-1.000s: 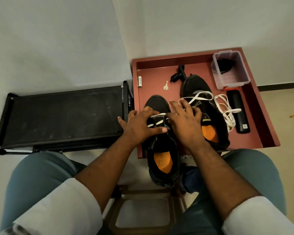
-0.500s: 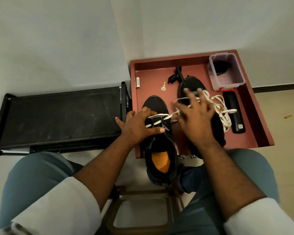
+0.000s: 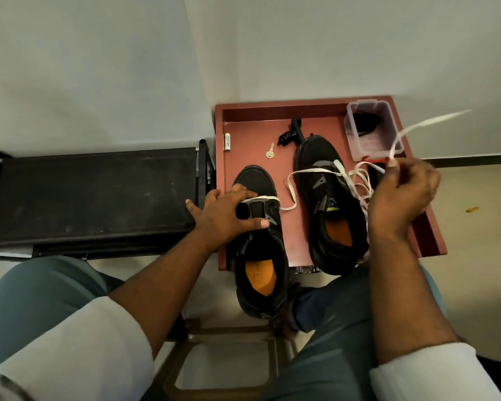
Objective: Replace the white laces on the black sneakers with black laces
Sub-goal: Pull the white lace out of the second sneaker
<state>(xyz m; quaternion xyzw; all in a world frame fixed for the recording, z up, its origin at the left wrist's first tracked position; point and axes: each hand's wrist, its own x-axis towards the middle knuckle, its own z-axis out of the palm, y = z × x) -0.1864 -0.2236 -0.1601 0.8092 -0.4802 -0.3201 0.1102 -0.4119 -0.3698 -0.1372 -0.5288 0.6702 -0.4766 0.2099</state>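
Left hand (image 3: 229,215) grips centre sneaker (image 3: 258,241); right hand (image 3: 402,195) pinches white lace (image 3: 313,171); hard tug may snag an eyelet.

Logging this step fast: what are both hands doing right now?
Left hand: grips the left sneaker over its tongue.
Right hand: pinches the white lace, pulled up and out to the right.
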